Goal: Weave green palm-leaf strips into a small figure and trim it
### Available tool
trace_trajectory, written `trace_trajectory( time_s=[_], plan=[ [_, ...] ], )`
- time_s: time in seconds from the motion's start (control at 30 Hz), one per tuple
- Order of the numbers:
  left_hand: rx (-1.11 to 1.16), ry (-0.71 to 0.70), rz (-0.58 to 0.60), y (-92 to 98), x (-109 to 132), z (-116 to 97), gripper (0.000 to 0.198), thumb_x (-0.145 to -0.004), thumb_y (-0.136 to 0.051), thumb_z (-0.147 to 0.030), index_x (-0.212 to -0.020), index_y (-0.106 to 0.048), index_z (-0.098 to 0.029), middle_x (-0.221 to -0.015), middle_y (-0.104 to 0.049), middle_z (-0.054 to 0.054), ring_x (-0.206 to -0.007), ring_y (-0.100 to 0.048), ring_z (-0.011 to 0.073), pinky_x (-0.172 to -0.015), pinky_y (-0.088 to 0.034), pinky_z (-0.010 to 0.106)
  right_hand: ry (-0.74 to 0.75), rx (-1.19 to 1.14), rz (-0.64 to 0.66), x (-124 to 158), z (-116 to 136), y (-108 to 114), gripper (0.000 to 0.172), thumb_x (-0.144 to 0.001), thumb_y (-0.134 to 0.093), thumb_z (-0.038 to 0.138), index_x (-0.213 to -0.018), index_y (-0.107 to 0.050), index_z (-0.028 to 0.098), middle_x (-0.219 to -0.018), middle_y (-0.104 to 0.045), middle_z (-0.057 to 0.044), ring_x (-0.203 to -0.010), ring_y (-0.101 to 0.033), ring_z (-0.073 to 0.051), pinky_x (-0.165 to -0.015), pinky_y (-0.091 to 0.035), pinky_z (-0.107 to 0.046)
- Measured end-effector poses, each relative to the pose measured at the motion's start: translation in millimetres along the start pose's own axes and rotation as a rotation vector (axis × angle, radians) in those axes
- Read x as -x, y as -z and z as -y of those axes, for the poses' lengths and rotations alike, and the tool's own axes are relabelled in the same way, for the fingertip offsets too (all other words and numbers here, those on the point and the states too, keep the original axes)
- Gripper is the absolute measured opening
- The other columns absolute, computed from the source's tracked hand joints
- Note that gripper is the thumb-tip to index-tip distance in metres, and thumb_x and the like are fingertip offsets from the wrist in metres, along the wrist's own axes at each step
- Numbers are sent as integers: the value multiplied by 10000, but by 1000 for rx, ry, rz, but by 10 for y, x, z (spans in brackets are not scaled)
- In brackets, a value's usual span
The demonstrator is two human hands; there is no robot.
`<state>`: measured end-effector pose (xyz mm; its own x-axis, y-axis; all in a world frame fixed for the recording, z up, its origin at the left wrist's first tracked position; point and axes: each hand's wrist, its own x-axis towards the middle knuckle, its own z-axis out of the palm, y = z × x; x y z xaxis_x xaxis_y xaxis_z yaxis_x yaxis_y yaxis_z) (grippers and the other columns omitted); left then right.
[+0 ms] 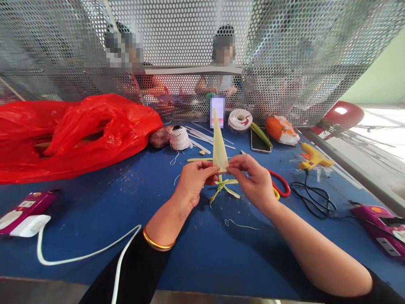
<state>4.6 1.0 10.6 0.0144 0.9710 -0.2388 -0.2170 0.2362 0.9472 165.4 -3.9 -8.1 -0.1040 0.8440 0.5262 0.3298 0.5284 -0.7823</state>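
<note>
A pale yellow husk leaf (219,145), wide at its base and narrowing to a point, stands upright between my hands. My left hand (196,179) pinches its lower left corner, thumb against fingers. At the lower right corner my right hand (253,179) grips the same leaf between thumb and forefinger. Just below the leaf's base, a small knotted figure of husk strips (221,185) lies on the table, its ends spread out. Behind my left fingers a thin husk strip (199,160) runs across the table. Red-handled scissors (283,185) are partly hidden by my right hand.
A red plastic bag (126,122) fills the back left of the blue table (202,261). Behind my hands are a white thread spool (179,138), a ribbon roll (239,120) and a phone (257,141). A yellow glue gun (313,156) with a coiled cord lies right. Purple power strips (381,228) flank me.
</note>
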Motion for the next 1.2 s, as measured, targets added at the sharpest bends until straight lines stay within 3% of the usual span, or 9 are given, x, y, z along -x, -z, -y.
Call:
trace_trajectory(
  time_s=[0.17,0.37,0.57,0.7,0.8,1.07,1.2],
  plan=[
    [37,9,19,5,14,-8,128,-626,-768,-188,-704,-683,-132,-650,-686,29,-508,-560,82,-513,-445,230,220,115,56,11,-11,21,214,-919,-502,122,-985,-671,235,-929,-676,-38,-859,-653,-159,-761,-526,-301],
    [122,104,24,11,9,-15,101,-640,-755,-135,-718,-694,-115,-636,-682,24,-497,-565,72,-504,-454,203,332,184,94,-7,-64,8,185,-883,-592,128,-1000,-685,237,-954,-670,-56,-895,-642,-184,-770,-523,-326],
    [160,161,121,14,13,-12,97,-691,-720,-108,-785,-742,-97,-648,-680,30,-541,-597,80,-559,-500,205,283,165,28,9,-42,-10,151,-883,-604,125,-872,-697,243,-861,-679,-22,-831,-644,-164,-745,-516,-304],
    [154,158,120,3,19,-2,105,-681,-735,-111,-785,-746,-106,-651,-692,38,-594,-640,109,-607,-517,229,235,140,1,-1,-19,-3,155,-882,-596,116,-843,-696,229,-898,-664,-33,-855,-641,-158,-757,-514,-295],
    [119,103,111,-13,27,9,132,-662,-761,-140,-792,-752,-117,-690,-714,43,-623,-664,126,-615,-513,239,190,116,-23,-7,-12,-14,134,-868,-607,120,-832,-686,222,-935,-666,-38,-881,-642,-163,-780,-511,-305],
    [80,-23,81,-50,51,53,170,-611,-810,-227,-757,-771,-148,-714,-734,50,-669,-678,152,-689,-513,284,-46,20,-123,29,15,-85,94,-811,-645,126,-759,-647,205,-798,-699,8,-756,-638,-137,-725,-500,-282],
    [86,-65,73,-57,42,84,168,-604,-818,-239,-743,-776,-156,-710,-736,48,-706,-675,155,-738,-508,290,-92,-8,-151,35,43,-99,84,-804,-639,143,-745,-647,203,-773,-705,15,-731,-637,-133,-711,-501,-282]
  ],
)
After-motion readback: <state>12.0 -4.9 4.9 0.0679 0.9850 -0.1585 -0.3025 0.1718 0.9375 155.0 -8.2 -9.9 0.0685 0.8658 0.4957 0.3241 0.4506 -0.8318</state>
